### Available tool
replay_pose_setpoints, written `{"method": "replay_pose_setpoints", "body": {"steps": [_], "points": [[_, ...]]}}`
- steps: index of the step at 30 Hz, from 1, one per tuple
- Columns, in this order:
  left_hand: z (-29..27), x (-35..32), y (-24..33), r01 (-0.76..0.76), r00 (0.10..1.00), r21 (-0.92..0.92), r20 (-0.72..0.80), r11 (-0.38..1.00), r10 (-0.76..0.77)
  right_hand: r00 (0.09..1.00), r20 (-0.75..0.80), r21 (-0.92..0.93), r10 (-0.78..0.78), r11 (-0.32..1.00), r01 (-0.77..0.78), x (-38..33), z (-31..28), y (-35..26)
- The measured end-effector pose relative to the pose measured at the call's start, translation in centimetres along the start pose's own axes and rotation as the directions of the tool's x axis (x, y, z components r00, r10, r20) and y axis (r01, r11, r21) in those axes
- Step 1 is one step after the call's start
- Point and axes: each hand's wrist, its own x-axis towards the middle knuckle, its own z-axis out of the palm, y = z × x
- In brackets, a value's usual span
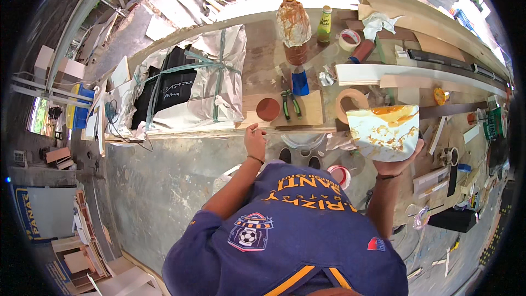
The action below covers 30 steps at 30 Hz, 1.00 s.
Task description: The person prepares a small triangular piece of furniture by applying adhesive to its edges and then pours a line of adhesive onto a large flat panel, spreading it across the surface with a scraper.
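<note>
My right hand (413, 152) grips a white, half-round piece (383, 134) by its lower right edge. Orange-brown smears streak its face, thickest along the straight top edge. Near the front edge of the bench (255, 38), my left hand (255, 143) has its fingers curled together; whether a small thing sits between them I cannot make out. Just beyond it lies a reddish-brown disc (268, 109). Beside the disc on a small wooden board (312, 112) are pliers (290, 104) with green and black handles, and a blue flat-bladed piece (299, 83).
A strapped, paper-wrapped package (192, 74) fills the bench's left part. Behind the board stand a smeared, covered jar (294, 30) and a green-labelled bottle (324, 24). Tape rolls (349, 39) and long white strips (405, 73) lie to the right. A clear tub (303, 141) sits by my feet.
</note>
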Motion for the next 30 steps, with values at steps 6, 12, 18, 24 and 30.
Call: {"method": "replay_pose_setpoints", "body": {"steps": [6, 12, 18, 24, 30], "points": [[10.8, 3.6, 10.1, -0.618, 0.785, 0.169, 0.179, 0.768, 0.592, 0.999, 0.047, 0.047, 0.022, 0.999, -0.024, 0.7, -1.9, -0.9], [20.7, 13.5, 17.8, -0.763, 0.638, 0.291, 0.196, 0.577, 0.744, 0.991, 0.015, 0.034, 0.130, 0.991, -0.131, -1.1, -2.3, -2.3], [24.4, 18.5, 17.2, -0.730, 0.680, 0.118, 0.023, 0.674, 0.733, 0.989, -0.123, 0.012, 0.085, 0.996, -0.084, -2.8, -3.0, -3.8], [19.5, 12.5, 16.3, -0.787, 0.617, -0.018, 0.015, 0.617, 0.787, 0.986, -0.024, -0.149, 0.162, 0.975, -0.164, -1.7, -3.0, -4.0], [7.1, -4.5, 16.6, -0.848, 0.530, -0.088, -0.130, 0.523, 0.838, 0.951, 0.009, -0.320, 0.308, 0.902, -0.289, 0.3, -0.6, -1.5]]}}
